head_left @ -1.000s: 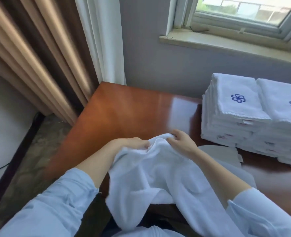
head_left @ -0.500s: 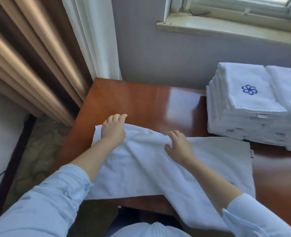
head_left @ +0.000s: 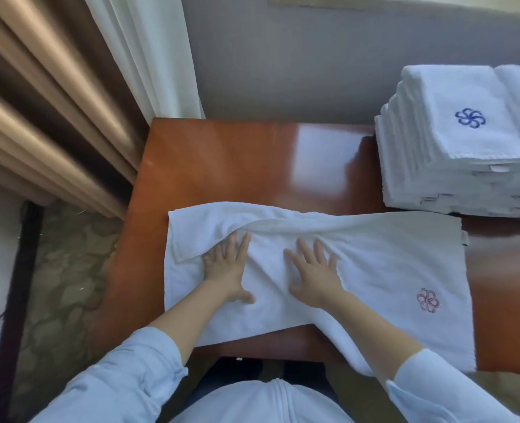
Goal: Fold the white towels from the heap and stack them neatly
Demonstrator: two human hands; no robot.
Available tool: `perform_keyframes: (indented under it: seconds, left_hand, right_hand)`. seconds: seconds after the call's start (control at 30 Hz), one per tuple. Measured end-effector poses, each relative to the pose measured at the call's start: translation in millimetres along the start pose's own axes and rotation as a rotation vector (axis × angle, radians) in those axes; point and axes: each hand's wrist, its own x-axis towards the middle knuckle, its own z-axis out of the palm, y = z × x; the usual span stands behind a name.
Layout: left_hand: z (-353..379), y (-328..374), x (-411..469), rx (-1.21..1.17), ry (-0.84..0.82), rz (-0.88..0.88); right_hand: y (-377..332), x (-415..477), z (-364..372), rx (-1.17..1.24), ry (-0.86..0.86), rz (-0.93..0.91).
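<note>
The white towel (head_left: 374,270) lies spread on the desk (head_left: 222,166), its long axis running left to right along the near edge, with its near right corner hanging over that edge. A faint pink emblem (head_left: 428,300) shows near its right end. A fold ridge crosses its far side. The left hand (head_left: 226,264) and right hand (head_left: 315,270) both press flat on it, fingers straight and spread, pointing away from the person. Stacks of folded towels (head_left: 454,148) stand at the desk's far right.

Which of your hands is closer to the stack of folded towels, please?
Right. The right hand lies flat on the spread towel, nearer the stack at the far right of the table; the left hand presses the towel further left.
</note>
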Motion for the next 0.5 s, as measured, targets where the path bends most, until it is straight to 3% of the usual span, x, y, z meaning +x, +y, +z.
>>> perform_keyframes:
  seconds: [0.3, 0.5]
  left_hand:
    - [-7.6, -33.2, 7.5, 0.177, -0.126, 0.017]
    - [-11.6, -62.0, 2.5, 0.432, -0.198, 0.023]
  right_hand:
    - [-5.9, 27.0, -16.0, -0.001, 0.004, 0.073]
    - [-11.8, 28.2, -14.5, -0.015, 0.04, 0.086]
